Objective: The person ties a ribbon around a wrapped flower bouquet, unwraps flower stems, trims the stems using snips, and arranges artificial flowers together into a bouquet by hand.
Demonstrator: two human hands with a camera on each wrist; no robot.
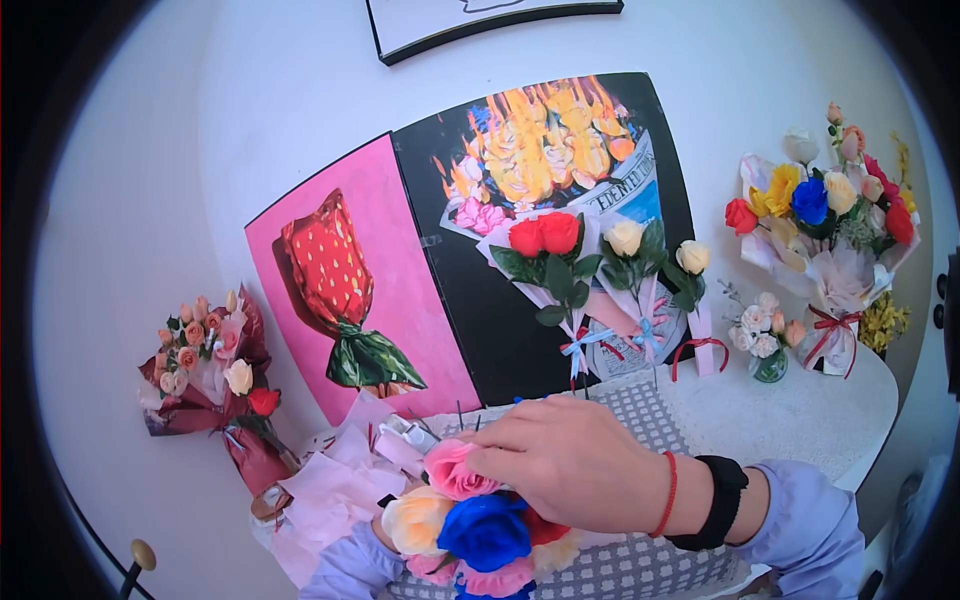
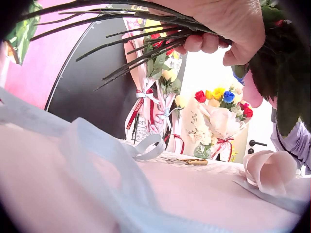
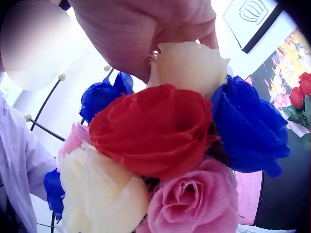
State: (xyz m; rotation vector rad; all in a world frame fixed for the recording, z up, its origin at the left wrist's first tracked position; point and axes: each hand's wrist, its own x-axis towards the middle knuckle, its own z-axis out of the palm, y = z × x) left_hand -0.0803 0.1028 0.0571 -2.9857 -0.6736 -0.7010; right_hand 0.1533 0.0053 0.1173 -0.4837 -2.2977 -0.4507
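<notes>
A bunch of artificial roses, with a blue rose [image 1: 486, 532], a pink rose [image 1: 461, 470] and a cream rose [image 1: 418, 520], faces the head camera. In the left wrist view my left hand [image 2: 218, 26] grips the dark stems [image 2: 141, 41], which fan out to the left. My right hand [image 1: 565, 463] reaches over the top of the bunch, fingers bent at the flowers. In the right wrist view that hand [image 3: 146, 29] is at a cream rose [image 3: 187, 68], above a red rose [image 3: 153, 131]; its fingertips are hidden behind the petals.
Pink wrapping paper [image 1: 335, 490] lies at the left, with pale blue ribbon [image 2: 107, 170] near the left wrist. Scissors [image 2: 194, 161] lie on the table [image 1: 820, 410]. Wrapped roses [image 1: 557, 250] lean on the pictures behind; a large bouquet [image 1: 835, 270] stands right, another [image 1: 215, 370] left.
</notes>
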